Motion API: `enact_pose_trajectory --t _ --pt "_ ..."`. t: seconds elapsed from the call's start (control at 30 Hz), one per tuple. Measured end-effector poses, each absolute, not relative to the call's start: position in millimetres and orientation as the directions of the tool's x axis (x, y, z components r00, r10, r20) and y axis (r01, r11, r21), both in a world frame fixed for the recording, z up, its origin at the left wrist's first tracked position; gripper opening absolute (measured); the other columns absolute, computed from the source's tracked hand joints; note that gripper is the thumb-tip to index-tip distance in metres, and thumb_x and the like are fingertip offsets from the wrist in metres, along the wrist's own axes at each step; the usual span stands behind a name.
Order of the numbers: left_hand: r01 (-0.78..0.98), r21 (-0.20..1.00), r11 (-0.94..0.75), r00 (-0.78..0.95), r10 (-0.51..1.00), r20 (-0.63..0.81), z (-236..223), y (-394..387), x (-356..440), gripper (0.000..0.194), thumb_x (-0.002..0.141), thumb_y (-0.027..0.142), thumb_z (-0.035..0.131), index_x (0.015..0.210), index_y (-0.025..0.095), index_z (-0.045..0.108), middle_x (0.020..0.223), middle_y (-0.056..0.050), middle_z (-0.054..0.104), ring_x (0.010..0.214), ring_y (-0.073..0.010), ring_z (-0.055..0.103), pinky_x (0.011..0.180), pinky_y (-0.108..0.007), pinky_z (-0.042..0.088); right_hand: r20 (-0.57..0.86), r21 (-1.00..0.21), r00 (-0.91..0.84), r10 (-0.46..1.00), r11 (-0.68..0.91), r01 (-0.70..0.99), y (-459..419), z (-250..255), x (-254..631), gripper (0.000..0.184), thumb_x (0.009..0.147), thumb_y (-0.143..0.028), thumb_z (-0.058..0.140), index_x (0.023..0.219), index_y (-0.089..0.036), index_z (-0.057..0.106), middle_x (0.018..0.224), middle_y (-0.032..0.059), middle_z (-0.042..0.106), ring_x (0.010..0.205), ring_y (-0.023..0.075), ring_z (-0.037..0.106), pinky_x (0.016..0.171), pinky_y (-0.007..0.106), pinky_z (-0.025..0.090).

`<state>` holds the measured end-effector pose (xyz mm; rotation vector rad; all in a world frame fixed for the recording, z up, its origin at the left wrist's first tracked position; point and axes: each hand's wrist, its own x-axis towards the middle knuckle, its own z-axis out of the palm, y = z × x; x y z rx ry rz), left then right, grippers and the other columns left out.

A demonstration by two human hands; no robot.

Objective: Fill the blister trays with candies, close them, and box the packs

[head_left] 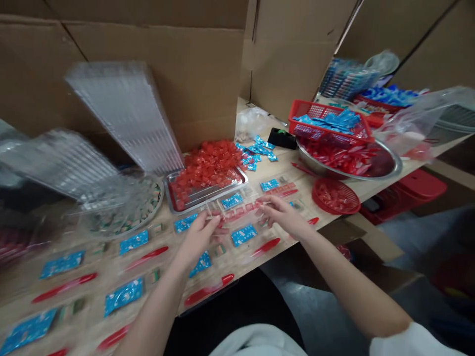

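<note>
Pieces of translucent red (239,211) are lying in a short row between the two hands, near the table's front edge. The left hand (205,227) is bringing thumb and forefinger close together at one end; the right hand (278,210) is curling its fingers at the other. Blur is hiding whether either is truly pinching, so I cannot tell. If the two ends are getting uneven support, the row could be sagging or spilling its pieces.

Just beside it, a blue packet (244,236) is lying under the working space, where a dropping wrist could be nudging it askew. Closer to the body, a long red item (210,289) is resting by the table's edge; a brushing forearm could be sending it over.

Farther out, a heap of red pieces (213,160) is crowding a metal tray (202,197), probably risking a slide if bumped. The tall clear stack (122,113) is leaning, and a knock could be toppling it. A red basket (326,132) is perching over a metal bowl (395,165), seemingly inviting a tip.
</note>
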<state>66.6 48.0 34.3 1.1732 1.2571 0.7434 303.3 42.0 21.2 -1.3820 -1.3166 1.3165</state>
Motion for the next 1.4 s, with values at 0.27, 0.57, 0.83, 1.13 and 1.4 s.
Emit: enact_pose_trajectory --t 0.27,0.57,0.83,1.13,1.4 --pt "0.623 0.767 0.151 0.049 0.972 -0.231 1.7 103.4 95.8 0.026 0.083 0.034 0.053 0.099 0.014 0.058 0.063 -0.002 0.061 0.048 -0.0146 0.056 0.050 -0.025 0.043 -0.045 -0.586 0.073 0.996 -0.086 0.806 96.4 1.1 326.1 0.025 0.085 -0.026 0.052 0.103 -0.014 0.065 0.080 0.0058 0.067 0.073 0.0159 0.062 0.065 0.024 0.045" --pt "0.820 0.417 -0.393 0.291 0.913 0.287 9.8 70.6 71.2 0.030 0.087 0.020 0.044 0.115 0.018 0.056 0.117 -0.010 0.059 0.108 -0.0226 0.055 0.094 -0.039 0.042 0.249 -0.297 -0.027 0.968 0.103 0.949 83.8 -8.3 327.9 0.034 0.088 -0.025 0.047 0.118 -0.012 0.058 0.102 0.0144 0.058 0.088 0.0228 0.057 0.077 0.032 0.045" --pt "0.769 0.150 -0.621 0.601 0.783 0.160 -9.4 54.2 79.4 0.038 0.087 0.013 0.045 0.125 0.018 0.048 0.126 -0.009 0.057 0.116 -0.0222 0.051 0.102 -0.040 0.037 0.253 -0.112 -0.345 0.904 0.382 0.917 76.8 -15.5 323.0 0.027 0.089 -0.023 0.047 0.109 -0.015 0.063 0.098 0.0128 0.060 0.093 0.0223 0.052 0.084 0.033 0.041" --pt "0.757 0.217 -0.617 0.621 0.782 0.054 1.4 61.5 92.1 0.041 0.083 0.004 0.042 0.123 0.008 0.050 0.119 -0.019 0.056 0.117 -0.0261 0.050 0.100 -0.041 0.038 0.171 0.057 -0.383 0.908 0.379 0.924 86.4 -17.9 315.7 0.023 0.087 -0.017 0.047 0.100 -0.013 0.066 0.089 0.0136 0.063 0.089 0.0246 0.050 0.080 0.033 0.039" --pt "0.631 0.631 -0.451 0.427 0.881 0.203 16.4 70.3 52.6 0.035 0.088 0.020 0.043 0.122 0.016 0.051 0.124 -0.011 0.054 0.114 -0.0179 0.053 0.098 -0.032 0.041 0.411 -0.092 -0.136 0.901 0.189 0.978 76.5 5.5 322.2 0.018 0.086 -0.023 0.046 0.096 -0.014 0.058 0.092 0.0125 0.062 0.090 0.0263 0.052 0.081 0.037 0.039"
